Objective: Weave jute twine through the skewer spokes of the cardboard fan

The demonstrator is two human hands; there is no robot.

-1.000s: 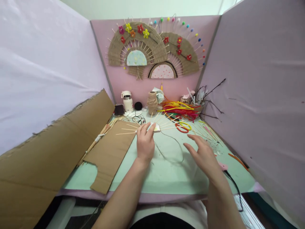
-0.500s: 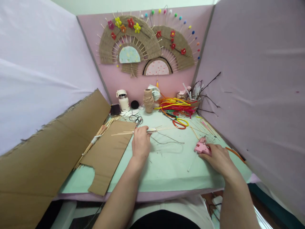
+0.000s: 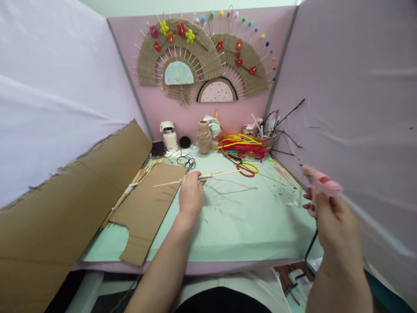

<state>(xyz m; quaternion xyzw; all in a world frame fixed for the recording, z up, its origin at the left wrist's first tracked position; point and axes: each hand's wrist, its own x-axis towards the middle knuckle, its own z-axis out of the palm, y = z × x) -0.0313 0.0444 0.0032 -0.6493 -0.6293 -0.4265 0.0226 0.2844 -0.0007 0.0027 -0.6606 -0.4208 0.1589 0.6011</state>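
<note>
My left hand (image 3: 191, 193) is closed around a small bundle of thin bamboo sticks (image 3: 224, 173), held level above the table with their ends reaching out on both sides. A pale wrapped section shows just right of the fingertips, and a thin cord (image 3: 231, 192) trails off to the right. In my right hand (image 3: 340, 221) is a pink hot glue gun (image 3: 321, 184), gripped by its handle and raised over the table's right side. A clear glue stick (image 3: 379, 224) sticks out of its back, and a black cable hangs below. The right hand is slightly blurred.
A flat cardboard piece (image 3: 148, 204) lies at the left beside bundled sticks (image 3: 128, 191). Behind are a twine spool (image 3: 203, 138), a white bottle (image 3: 170, 137), colourful pipe cleaners (image 3: 243, 144) and scissors (image 3: 246, 168). Loose sticks (image 3: 282, 171) lie right; woven fans (image 3: 177, 43) hang behind.
My right hand has lifted the glue gun off the table, up and to the right, turning it. The left hand has tilted the sticks slightly, so they appear more closely lined up.
</note>
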